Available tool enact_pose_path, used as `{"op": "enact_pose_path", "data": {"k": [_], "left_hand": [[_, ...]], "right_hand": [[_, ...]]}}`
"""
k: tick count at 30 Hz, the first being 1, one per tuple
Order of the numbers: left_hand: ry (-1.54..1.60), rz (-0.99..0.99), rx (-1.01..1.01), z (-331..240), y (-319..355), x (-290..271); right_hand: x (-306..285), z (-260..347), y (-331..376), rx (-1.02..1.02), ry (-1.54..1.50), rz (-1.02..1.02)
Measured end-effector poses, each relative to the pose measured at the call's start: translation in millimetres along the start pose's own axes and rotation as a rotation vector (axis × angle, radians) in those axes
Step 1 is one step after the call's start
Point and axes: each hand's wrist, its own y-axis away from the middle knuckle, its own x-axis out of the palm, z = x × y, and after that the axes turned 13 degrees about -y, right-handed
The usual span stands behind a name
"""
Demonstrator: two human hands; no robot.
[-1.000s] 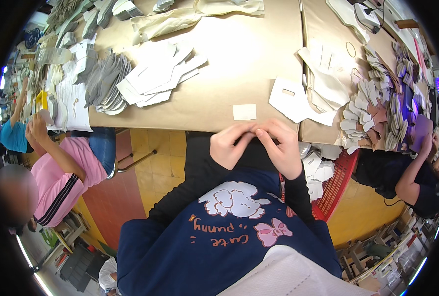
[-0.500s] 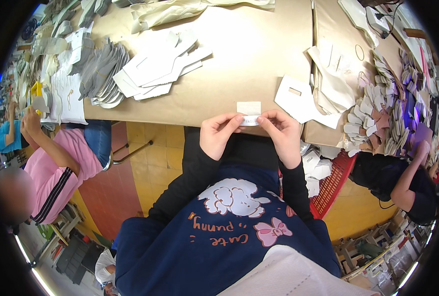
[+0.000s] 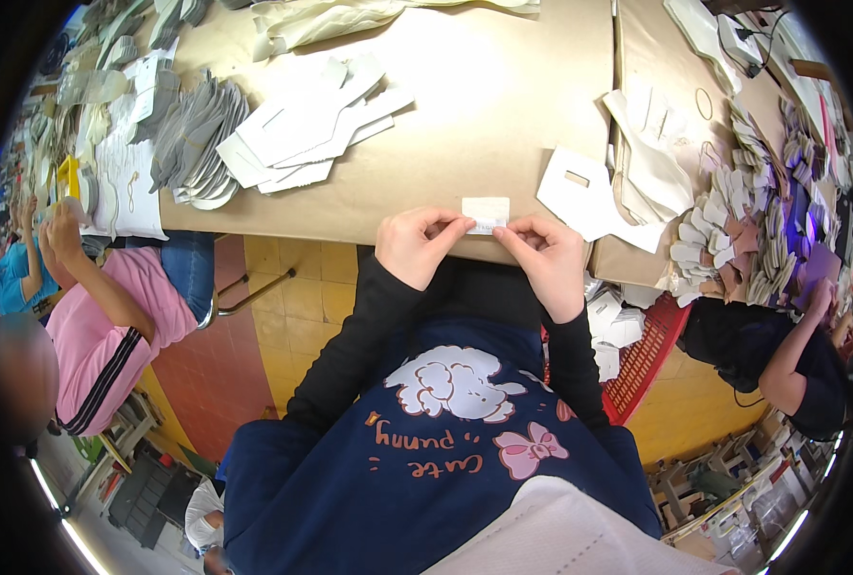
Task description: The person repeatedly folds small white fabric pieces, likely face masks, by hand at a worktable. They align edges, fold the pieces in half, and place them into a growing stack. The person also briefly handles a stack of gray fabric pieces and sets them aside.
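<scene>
A small white printed label is stretched between my two hands at the table's near edge. My left hand pinches its left end between thumb and forefinger, and my right hand pinches its right end the same way. Just beyond the label lies a small cream rectangle on the table, partly behind it; I cannot tell whether the two touch. To the right of my right hand rests a white cut piece with a rectangular slot.
The brown-covered table holds a pile of white cut pieces and a fanned grey stack at left. Many small pieces lie at right. Below stands a red basket. People work on both sides, one in a pink shirt.
Both hands have moved slightly away from me with the label, from just off the table's edge to over it, close to the cream rectangle. The label now sits lower between the fingertips.
</scene>
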Motion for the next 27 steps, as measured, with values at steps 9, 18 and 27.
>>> {"op": "enact_pose_path", "data": {"k": [9, 18, 27], "left_hand": [[-0.145, -0.015, 0.121, -1.9, -16.3, 0.5], [-0.159, 0.012, 0.109, 0.0, -20.4, 2.4], [-0.222, -0.013, 0.066, -1.9, -20.0, 4.5]], "right_hand": [[5.6, 1.9, -5.1, -0.082, 0.066, -0.092], [3.2, 0.0, -11.4, -0.027, 0.111, -0.081], [6.5, -6.6, -16.3, -0.091, 0.154, -0.132]]}}
